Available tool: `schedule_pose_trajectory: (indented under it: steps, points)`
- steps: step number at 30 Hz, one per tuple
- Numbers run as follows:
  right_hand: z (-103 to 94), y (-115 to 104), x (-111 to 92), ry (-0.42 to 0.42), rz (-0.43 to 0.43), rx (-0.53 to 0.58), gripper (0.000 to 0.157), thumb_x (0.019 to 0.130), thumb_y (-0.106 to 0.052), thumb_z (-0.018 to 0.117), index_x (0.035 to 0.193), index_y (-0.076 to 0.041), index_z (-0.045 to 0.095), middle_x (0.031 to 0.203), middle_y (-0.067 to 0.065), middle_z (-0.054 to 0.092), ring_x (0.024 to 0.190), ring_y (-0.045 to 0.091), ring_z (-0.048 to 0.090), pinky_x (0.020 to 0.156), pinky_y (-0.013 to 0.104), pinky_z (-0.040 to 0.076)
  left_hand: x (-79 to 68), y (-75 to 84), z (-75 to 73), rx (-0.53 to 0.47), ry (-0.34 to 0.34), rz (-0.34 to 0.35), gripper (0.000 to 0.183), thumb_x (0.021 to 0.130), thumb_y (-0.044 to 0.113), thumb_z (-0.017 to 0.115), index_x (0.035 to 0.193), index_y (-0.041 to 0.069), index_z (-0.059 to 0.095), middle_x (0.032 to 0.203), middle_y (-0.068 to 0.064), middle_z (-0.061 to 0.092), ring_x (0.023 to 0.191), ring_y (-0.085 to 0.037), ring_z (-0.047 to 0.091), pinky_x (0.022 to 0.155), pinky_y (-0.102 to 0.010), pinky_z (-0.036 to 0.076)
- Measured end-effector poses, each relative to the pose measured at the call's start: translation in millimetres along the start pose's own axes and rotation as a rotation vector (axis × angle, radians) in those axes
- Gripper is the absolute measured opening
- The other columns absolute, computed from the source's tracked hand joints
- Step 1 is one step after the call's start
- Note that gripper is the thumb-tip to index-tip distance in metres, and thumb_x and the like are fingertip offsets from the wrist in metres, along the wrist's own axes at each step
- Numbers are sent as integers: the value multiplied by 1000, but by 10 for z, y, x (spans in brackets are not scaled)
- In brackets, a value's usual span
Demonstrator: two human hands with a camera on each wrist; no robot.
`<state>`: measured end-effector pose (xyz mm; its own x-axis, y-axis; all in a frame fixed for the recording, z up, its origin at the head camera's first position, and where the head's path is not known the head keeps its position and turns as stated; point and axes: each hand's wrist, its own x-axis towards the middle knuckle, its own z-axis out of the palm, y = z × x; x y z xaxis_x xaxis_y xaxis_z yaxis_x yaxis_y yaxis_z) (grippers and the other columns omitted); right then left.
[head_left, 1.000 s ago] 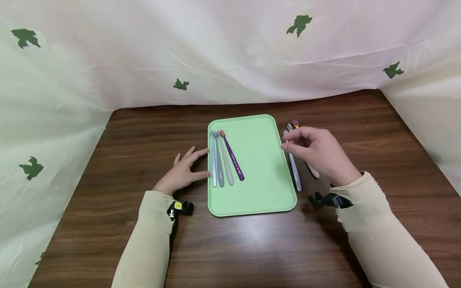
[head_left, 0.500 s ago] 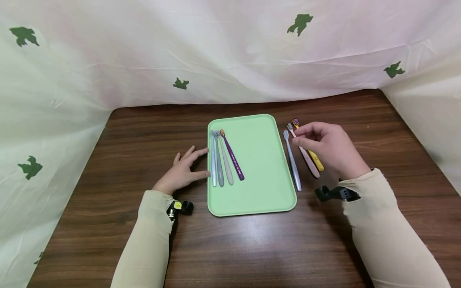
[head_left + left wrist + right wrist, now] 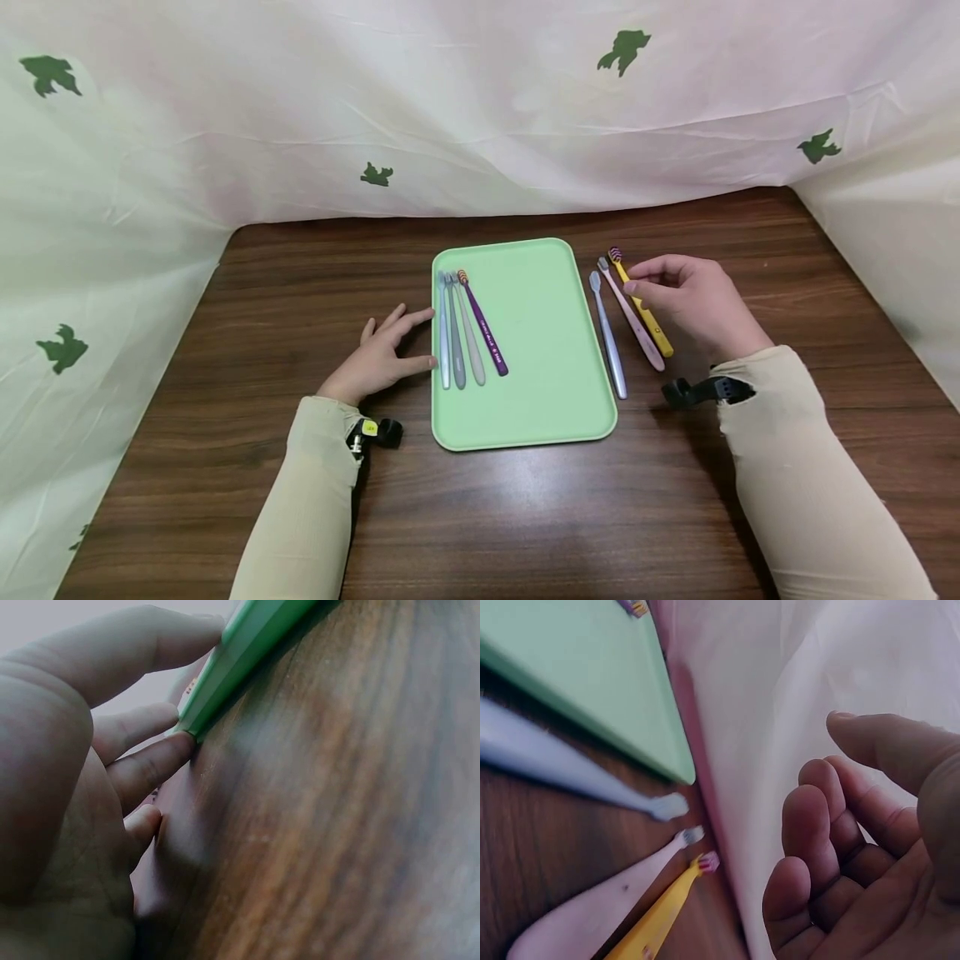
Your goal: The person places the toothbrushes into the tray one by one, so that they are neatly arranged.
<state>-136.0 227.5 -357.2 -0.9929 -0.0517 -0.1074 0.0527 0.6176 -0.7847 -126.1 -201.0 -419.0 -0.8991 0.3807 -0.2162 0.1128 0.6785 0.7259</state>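
The head view is bright and fairly sharp, with a pale patch of glare on the worktop (image 3: 525, 533) just off the tray's (image 3: 525, 443) near edge and a soft shadow beside the right sleeve (image 3: 817, 475). Both wrist views are dimmer and greyer: the left shows blurred wood grain and a washed-out upper left corner; in the right, the blue toothbrush (image 3: 555, 754) looks soft.
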Motion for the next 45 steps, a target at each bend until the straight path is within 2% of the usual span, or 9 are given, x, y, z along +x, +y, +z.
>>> schedule_pose_trajectory:
  steps: [4, 7, 12, 23, 29, 36, 45]
  points:
    - [-11, 101, 60, -15, 27, -37, 45, 94, -48, 68, 120, -12, 69, 110, 13, 67, 91, 25, 59, 66, 30, 50, -4, 1, -4, 4, 0, -1, 76, 90, 41, 76, 155, 28, 38, 164, -2, 27, 155, -19, 1, 120, -51, -14]
    - [-4, 179, 103, -24, 52, -12, 45, 94, -47, 68, 121, -10, 68, 110, 14, 66, 88, 25, 59, 64, 30, 51, -4, 4, -8, 8, 1, -5, 77, 90, 42, 76, 155, 29, 38, 164, -2, 28, 155, -19, 1, 120, -51, -14]
    - [21, 296, 165, -11, 59, 13, 43, 96, -41, 68, 120, -6, 69, 102, 14, 67, 82, 23, 61, 63, 31, 54, -4, 7, -10, 11, 0, -9, 77, 90, 43, 75, 155, 29, 38, 164, -2, 28, 155, -19, 1, 120, -51, -13]
    - [53, 482, 227, -3, 106, 14, 39, 96, -36, 70, 118, -4, 68, 97, 10, 67, 81, 23, 61, 61, 31, 53, 0, 16, -10, 5, 0, -11, 76, 90, 42, 75, 155, 30, 38, 164, -2, 28, 155, -19, 0, 120, -51, -14]
    - [33, 535, 220, -5, 122, -36, 37, 94, -34, 71, 117, -6, 68, 94, 10, 66, 79, 24, 59, 57, 32, 49, 0, 23, -10, 4, 2, -17, 76, 90, 42, 75, 155, 31, 38, 164, -2, 27, 155, -19, 0, 120, -51, -13]
    - [20, 565, 217, -20, 126, -89, 40, 93, -31, 74, 121, -4, 65, 103, 14, 66, 82, 26, 58, 61, 31, 50, -1, 33, -13, 6, 3, -21, 76, 90, 42, 75, 155, 31, 38, 164, -2, 27, 155, -18, 0, 120, -52, -13]
    - [30, 550, 231, -58, 95, -179, 42, 91, -32, 76, 119, -3, 65, 101, 14, 66, 81, 25, 61, 65, 33, 51, -2, 8, -14, 13, 4, -19, 76, 90, 44, 75, 155, 32, 38, 164, -2, 27, 155, -18, 0, 120, -52, -13]
